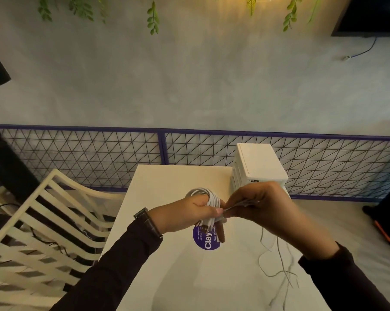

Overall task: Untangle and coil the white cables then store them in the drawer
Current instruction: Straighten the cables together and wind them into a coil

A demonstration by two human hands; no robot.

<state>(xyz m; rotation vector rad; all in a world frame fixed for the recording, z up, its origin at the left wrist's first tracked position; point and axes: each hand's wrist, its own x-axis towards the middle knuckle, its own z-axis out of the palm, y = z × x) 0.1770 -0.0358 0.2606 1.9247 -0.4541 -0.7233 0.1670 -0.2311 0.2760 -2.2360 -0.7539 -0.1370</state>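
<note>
Loose white cable trails over the worktop below the right hand. A round purple sticker lies under the hands, which meet above the worktop. The left hand grips a coiled white cable bundle, and the right hand pinches a strand just beside it. Behind them stands the white drawer unit, drawers closed, before a mesh railing.
</note>
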